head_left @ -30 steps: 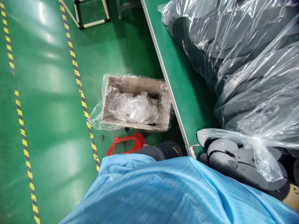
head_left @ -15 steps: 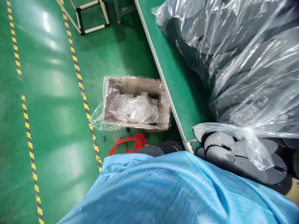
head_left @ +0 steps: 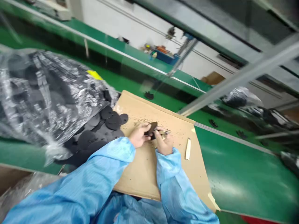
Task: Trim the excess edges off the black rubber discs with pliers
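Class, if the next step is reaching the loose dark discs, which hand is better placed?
Probably the left hand: it is nearer the dark discs. It holds a dark piece, so it would need freeing first. The right hand is farther off, nearer the pale strip.

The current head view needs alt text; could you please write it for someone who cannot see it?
A person's left hand holds a dark piece above a cardboard sheet on a green table, the right hand close by, its grip blurred. Black discs and a plastic bag lie to the left, a pale strip right.
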{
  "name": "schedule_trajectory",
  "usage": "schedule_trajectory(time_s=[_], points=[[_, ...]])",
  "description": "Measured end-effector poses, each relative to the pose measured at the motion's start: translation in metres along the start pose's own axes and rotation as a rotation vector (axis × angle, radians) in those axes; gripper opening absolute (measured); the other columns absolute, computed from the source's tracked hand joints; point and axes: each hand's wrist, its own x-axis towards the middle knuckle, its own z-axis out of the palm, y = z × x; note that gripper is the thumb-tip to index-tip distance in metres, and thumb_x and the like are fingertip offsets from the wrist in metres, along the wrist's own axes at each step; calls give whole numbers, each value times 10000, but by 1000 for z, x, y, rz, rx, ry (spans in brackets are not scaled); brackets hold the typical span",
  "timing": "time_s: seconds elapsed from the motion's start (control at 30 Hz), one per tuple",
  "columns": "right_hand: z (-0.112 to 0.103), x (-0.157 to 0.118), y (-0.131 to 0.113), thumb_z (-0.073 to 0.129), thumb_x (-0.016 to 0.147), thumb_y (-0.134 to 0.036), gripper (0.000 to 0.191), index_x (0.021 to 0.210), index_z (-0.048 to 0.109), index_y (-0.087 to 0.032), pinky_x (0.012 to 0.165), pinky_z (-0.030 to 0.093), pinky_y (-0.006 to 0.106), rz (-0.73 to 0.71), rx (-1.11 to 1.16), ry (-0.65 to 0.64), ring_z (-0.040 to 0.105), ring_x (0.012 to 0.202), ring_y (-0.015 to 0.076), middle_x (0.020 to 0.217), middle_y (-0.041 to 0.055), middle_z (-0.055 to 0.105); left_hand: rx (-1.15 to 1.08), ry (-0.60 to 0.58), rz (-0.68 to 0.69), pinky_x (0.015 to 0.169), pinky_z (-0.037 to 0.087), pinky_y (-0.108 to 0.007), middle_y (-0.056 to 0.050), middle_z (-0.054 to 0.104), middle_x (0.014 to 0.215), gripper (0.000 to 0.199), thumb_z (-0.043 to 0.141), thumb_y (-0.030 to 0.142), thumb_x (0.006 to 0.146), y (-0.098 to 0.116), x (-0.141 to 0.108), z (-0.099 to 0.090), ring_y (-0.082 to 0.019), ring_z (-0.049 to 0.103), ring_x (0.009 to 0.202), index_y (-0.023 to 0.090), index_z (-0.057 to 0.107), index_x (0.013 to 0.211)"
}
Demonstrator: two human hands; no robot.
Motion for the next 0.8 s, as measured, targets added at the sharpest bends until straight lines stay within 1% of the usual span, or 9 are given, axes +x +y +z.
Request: schedule_trajectory(time_s=[0.03,0.07,0.17,0.3,0.43,0.53,0.63,0.7,0.8], points=[[-6,0,1,554,917,-320,162,951,629,-180,816,522,347,-9,25,50,616,881,184,925,65,635,47,31,-10,409,363,-147,10,530,727,246,691,262,783,0,1,2,-74,512,547,163,570,973],[-8,0,0,566,903,-301,132,922,635,-190,821,520,345,-17,57,75,617,882,186,909,61,639,79,32,-18,400,358,-147,18,521,737,297,712,284,766,0,-1,2,-71,506,542,177,567,1003],[-5,0,-8,559,895,-269,106,910,636,-197,816,519,346,-25,118,54,616,879,188,899,60,645,139,-8,-32,397,357,-146,20,511,796,420,753,395,726,2,-12,-3,-62,506,565,199,570,1049],[-8,-1,-15,553,899,-255,99,917,635,-202,774,527,328,-27,164,53,622,846,179,892,57,650,162,-63,-51,409,352,-139,5,514,823,476,754,471,708,-2,-17,-4,-57,505,594,188,580,1048],[-12,-1,-16,545,903,-222,103,920,644,-199,764,525,318,-53,168,67,620,847,173,901,61,649,153,-56,-65,399,321,-126,15,473,749,473,780,469,675,-4,-17,-4,-51,471,576,157,572,962],[-10,-3,-18,533,902,-230,114,904,642,-195,734,523,326,-85,147,90,614,829,179,882,67,641,187,-56,-16,386,300,-124,25,461,741,515,799,439,661,-4,-19,-3,-44,438,549,172,559,1029],[-5,-4,-19,535,894,-230,103,873,629,-194,702,514,320,-68,140,120,605,791,176,853,61,632,210,-40,50,406,342,-145,31,476,746,565,811,415,652,-5,-20,-2,-53,447,550,201,539,1098],[-1,-4,-20,540,891,-223,95,872,630,-196,728,513,318,-41,170,128,606,805,173,858,56,635,179,-19,73,436,382,-158,33,488,741,569,824,397,638,-4,-20,-1,-53,456,555,193,551,1094],[1,-2,-20,564,881,-221,99,938,643,-201,795,517,327,-37,239,114,616,876,179,932,60,646,86,-5,82,463,405,-149,28,517,750,530,842,345,622,-2,-19,-1,-36,458,557,150,590,1046]])
